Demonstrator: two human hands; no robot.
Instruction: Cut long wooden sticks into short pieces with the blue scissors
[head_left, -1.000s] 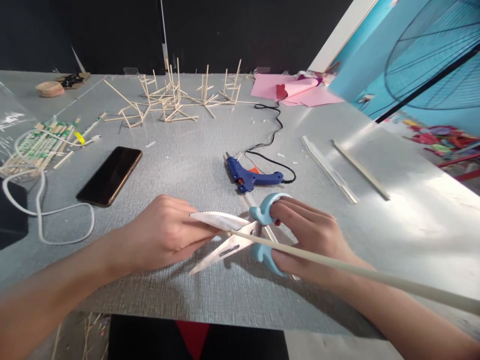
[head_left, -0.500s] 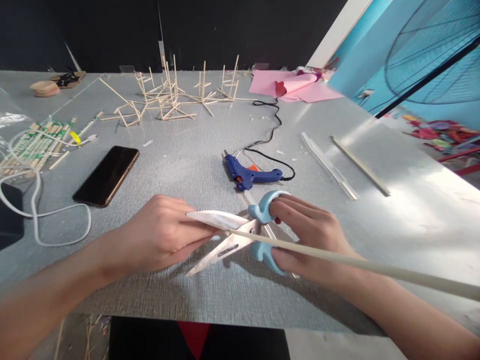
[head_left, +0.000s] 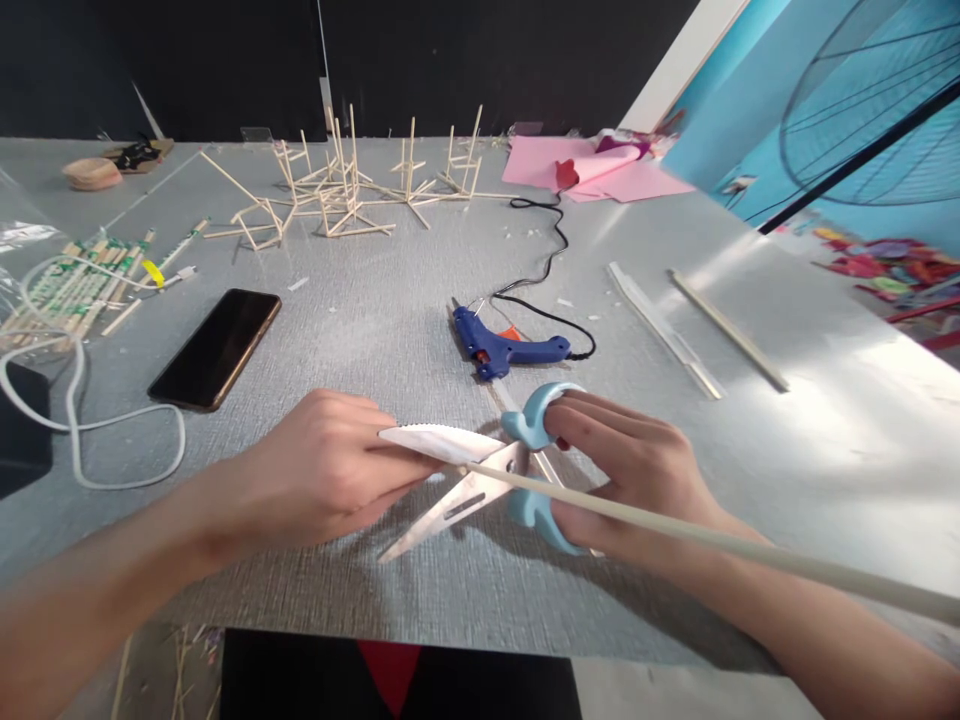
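My right hand (head_left: 622,470) grips the light-blue handles of a pair of scissors (head_left: 480,475), whose blades stand apart. A long pale stick (head_left: 750,548) lies between the blades near the pivot and runs off to the lower right. My left hand (head_left: 322,470) is closed, pinching the near end of that stick just left of the blades. Both hands hover low over the grey table (head_left: 390,320) near its front edge.
A blue glue gun (head_left: 502,350) with a black cord lies just behind the scissors. A dark phone (head_left: 216,348), a white cable (head_left: 82,420) and packed sticks (head_left: 71,290) are at the left. Stick frames (head_left: 345,190) and pink paper (head_left: 600,175) sit at the back; two strips (head_left: 690,330) lie at the right.
Almost nothing differs: the hands, scissors and stick keep their pose, with only a slight shift of the view.
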